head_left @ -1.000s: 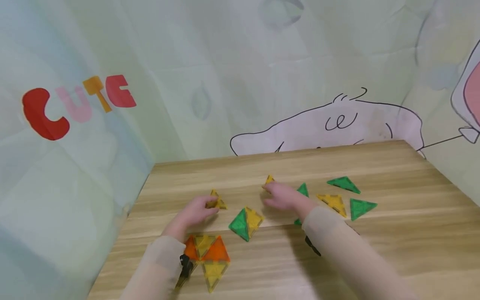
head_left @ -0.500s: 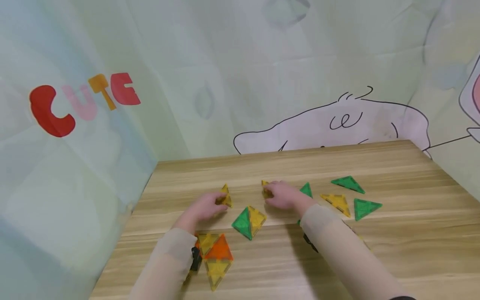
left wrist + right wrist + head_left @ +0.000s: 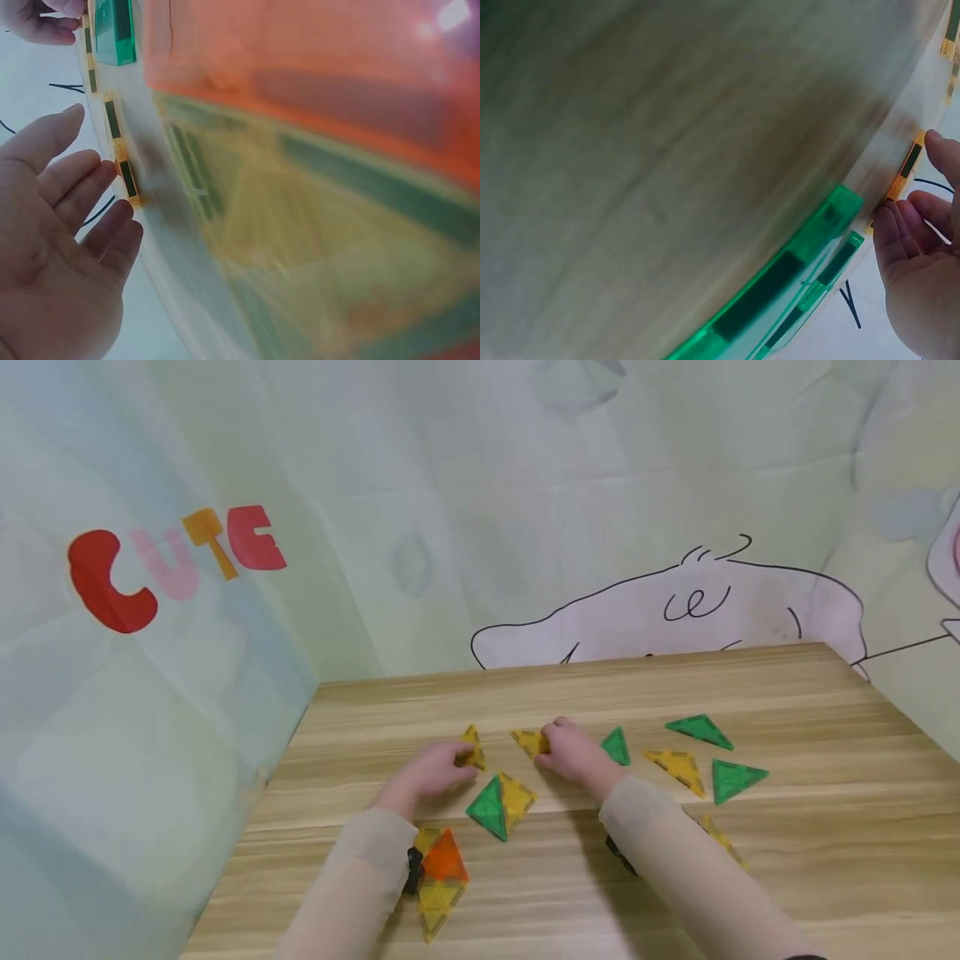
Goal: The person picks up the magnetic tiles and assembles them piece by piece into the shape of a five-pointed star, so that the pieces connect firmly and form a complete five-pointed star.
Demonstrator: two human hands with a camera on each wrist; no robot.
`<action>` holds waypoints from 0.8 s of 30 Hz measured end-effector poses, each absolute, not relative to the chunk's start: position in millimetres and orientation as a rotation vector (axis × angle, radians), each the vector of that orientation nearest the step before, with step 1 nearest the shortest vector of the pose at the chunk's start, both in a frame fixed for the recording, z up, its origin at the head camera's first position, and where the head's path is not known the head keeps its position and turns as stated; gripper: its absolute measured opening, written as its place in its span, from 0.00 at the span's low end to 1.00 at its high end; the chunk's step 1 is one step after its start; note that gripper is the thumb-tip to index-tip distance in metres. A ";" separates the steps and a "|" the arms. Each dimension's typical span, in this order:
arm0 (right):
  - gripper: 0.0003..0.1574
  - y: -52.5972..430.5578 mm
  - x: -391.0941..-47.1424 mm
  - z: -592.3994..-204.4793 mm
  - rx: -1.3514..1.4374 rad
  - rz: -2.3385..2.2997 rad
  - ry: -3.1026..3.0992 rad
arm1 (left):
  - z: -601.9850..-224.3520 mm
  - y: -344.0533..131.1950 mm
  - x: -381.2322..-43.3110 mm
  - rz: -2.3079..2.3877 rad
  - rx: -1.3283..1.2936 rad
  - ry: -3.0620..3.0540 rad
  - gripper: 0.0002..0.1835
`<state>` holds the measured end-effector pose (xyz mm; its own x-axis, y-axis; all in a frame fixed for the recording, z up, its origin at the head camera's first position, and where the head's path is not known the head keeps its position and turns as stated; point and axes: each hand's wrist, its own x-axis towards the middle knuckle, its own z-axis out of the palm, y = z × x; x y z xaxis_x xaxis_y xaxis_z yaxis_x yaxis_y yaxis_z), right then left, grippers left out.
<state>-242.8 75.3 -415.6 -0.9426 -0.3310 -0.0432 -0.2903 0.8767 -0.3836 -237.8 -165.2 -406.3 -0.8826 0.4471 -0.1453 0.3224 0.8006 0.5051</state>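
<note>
In the head view my left hand (image 3: 435, 768) reaches over the table's middle, fingertips at a yellow triangular magnetic tile (image 3: 474, 748). The left wrist view shows that hand's fingers fairly straight and spread, fingertips touching the tile's edge and thumb apart. My right hand (image 3: 576, 750) holds another yellow triangular magnetic tile (image 3: 529, 742) by its right side; in the right wrist view this tile (image 3: 907, 171) lies between thumb and curled fingers. Nearer the person, a green triangle (image 3: 487, 810) and a yellow triangle (image 3: 517, 802) lie edge to edge.
Beside the left sleeve lie an orange triangle (image 3: 447, 857) and yellow triangles (image 3: 439, 902) joined together, partly covered by the arm. To the right lie green triangles (image 3: 738, 779) and a yellow one (image 3: 678, 768). A printed cloth (image 3: 405, 485) hangs behind the wooden table (image 3: 570, 893).
My left hand has slid its yellow tile to the right, closer to the right hand's tile. The right hand's tile has turned and shows more of its face.
</note>
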 end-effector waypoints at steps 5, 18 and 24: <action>0.32 73.6 -246.9 -418.6 -0.531 -0.570 2.938 | -405.2 -154.1 -242.4 0.702 0.576 2.732 0.27; 0.26 74.0 -260.1 -422.4 -0.778 -0.570 2.885 | -408.0 -141.5 -248.5 0.726 0.553 2.705 0.31; 0.36 81.3 -264.7 -424.6 -0.719 -0.690 2.843 | -411.5 -147.3 -251.7 0.806 0.535 2.720 0.31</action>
